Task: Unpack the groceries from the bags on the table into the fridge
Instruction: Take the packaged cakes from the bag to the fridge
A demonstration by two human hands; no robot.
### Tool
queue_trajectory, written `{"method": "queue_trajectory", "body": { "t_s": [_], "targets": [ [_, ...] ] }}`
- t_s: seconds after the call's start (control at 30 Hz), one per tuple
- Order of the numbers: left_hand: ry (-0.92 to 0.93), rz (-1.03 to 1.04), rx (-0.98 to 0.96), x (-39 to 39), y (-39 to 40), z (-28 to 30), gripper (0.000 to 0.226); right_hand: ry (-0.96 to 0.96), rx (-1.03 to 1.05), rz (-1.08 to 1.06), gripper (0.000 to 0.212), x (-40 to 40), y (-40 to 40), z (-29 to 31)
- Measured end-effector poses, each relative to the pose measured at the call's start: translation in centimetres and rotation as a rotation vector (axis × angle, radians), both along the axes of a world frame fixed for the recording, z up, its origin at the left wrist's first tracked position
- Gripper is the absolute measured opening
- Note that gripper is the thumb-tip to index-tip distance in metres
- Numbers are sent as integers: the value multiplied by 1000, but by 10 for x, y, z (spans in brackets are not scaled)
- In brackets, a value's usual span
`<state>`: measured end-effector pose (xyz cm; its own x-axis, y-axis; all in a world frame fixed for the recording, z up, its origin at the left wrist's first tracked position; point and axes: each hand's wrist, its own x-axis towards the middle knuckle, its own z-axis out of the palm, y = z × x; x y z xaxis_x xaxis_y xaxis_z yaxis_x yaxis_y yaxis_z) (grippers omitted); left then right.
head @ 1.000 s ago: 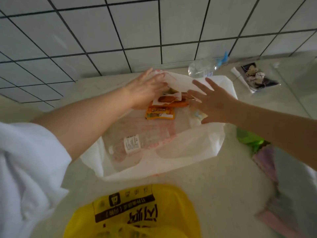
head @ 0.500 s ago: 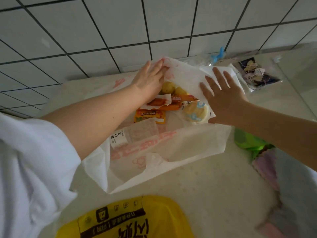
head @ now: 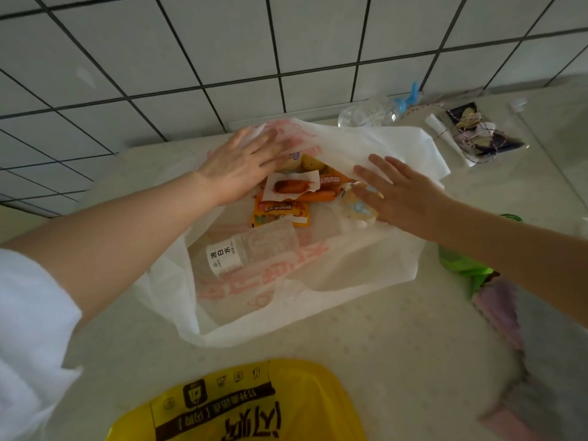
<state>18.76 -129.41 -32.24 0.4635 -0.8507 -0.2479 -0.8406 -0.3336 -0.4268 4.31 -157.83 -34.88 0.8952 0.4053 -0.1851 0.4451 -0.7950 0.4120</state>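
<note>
A white plastic bag [head: 318, 300] with red print lies on the pale table [head: 366, 351], its mouth spread wide. Inside I see a water bottle [head: 245, 249] with a white label, an orange snack pack [head: 280, 213], sausage packs [head: 299, 186] and a round pale packet [head: 358, 206]. My left hand [head: 241, 163] lies flat with straight fingers on the bag's far left flap. My right hand [head: 401, 192], fingers spread, presses the right flap beside the round packet. Neither hand holds anything.
A yellow bag [head: 254, 405] with black print sits at the near edge. Green [head: 461, 265] and pink [head: 496, 300] bags lie at the right. A clear bottle with a blue cap [head: 372, 114] and a clear packet [head: 477, 132] rest by the tiled wall.
Both hands have pushed the bag's flaps apart, the opening has widened, and the bottle and snack packs now show fully. The view has shifted slightly.
</note>
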Motion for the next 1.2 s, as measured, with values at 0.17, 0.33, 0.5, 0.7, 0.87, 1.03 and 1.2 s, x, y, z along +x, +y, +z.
{"method": "queue_trajectory", "body": {
  "t_s": [0.17,0.33,0.5,0.7,0.87,1.03,1.2],
  "targets": [
    [18,95,98,-15,32,10,70,14,97,-88,62,1,7,4],
    [-1,138,288,-34,71,3,68,141,32,-190,77,-9,23,7],
    [-42,186,465,-56,117,0,91,193,-147,-176,115,-26,41,9],
    [-138,246,634,-62,146,18,84,229,-166,-132,116,-31,60,11],
    [-196,328,580,-51,153,23,71,198,-222,-153,97,-29,64,16],
    [-172,360,582,-43,143,18,79,140,-275,-163,79,-16,55,19],
    [-209,447,465,-25,134,16,68,-10,-231,-225,63,-2,52,30]
  ]
}}
